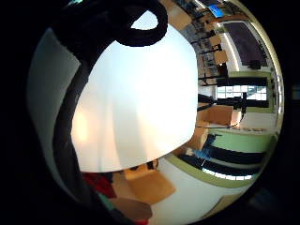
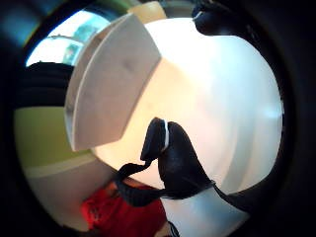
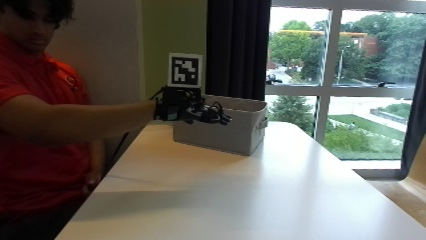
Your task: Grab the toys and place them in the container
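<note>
In the outside view my gloved right hand (image 3: pixel 198 111) is held out above the table, level with the top rim of the white fabric container (image 3: pixel 226 134) at its near left corner. Its fingers (image 3: pixel 218 117) point loosely towards the container and hold nothing. The thumb side palm view shows the container (image 2: pixel 108 84) close beside the hand on the white table (image 2: pixel 227 98), with a gloved finger (image 2: pixel 173 158) across the picture and nothing in it. No toy shows in any view. The inside of the container is hidden.
The white table (image 3: pixel 266 195) runs from the container towards the near edge. The container stands at the table's far left, near a wall and a dark curtain (image 3: pixel 236 47). A large window (image 3: pixel 346 75) lies behind. The person's other hand (image 3: pixel 90 184) is down beside the table's left edge.
</note>
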Demonstrator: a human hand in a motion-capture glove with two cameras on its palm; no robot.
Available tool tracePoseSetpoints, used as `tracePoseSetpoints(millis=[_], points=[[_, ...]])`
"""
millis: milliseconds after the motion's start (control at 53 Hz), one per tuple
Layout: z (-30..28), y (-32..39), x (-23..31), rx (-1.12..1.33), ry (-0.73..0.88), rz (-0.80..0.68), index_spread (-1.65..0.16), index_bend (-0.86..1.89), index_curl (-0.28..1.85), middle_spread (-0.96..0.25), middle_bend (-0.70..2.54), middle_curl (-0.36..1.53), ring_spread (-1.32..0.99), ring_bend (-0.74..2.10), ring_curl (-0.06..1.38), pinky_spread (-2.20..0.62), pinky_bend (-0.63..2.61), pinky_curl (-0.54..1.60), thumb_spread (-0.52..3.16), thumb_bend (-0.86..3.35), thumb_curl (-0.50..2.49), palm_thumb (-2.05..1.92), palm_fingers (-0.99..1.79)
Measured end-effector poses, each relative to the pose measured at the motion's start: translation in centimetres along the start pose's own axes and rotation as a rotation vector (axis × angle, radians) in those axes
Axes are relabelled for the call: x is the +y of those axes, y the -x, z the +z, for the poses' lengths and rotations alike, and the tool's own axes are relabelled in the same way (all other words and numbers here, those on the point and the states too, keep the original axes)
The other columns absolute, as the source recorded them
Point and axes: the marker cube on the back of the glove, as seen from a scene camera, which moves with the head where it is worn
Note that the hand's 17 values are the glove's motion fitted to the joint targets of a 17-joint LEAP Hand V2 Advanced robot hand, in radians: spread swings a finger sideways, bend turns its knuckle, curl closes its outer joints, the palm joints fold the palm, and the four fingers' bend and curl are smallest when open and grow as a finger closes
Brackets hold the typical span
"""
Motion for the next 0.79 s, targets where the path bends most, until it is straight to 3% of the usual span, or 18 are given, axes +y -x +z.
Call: tracePoseSetpoints(millis=[57, 245, 793], points=[[-0.2, 0.1, 0.2, -0.04, -0.006, -0.024, -0.41, 0.2, 0.5, -0.13, 0.25, 0.35, -0.21, 0.46, 0.23, 0.05, 0.59, 0.3, 1.26, -0.02, 0.31, -0.01, 0.08], [0.3, -1.5, 0.3, -0.04, -0.029, 0.093, -0.41, 0.2, 0.49, -0.13, 0.22, 0.35, -0.2, 0.43, 0.23, 0.06, 0.57, 0.31, 1.27, -0.02, 0.3, -0.02, 0.09], [1.1, -1.9, 0.7, -0.158, -0.055, 0.129, -0.42, 0.2, 0.48, -0.13, 0.19, 0.36, -0.2, 0.36, 0.23, 0.05, 0.52, 0.31, 1.27, -0.02, 0.3, -0.01, 0.11]])
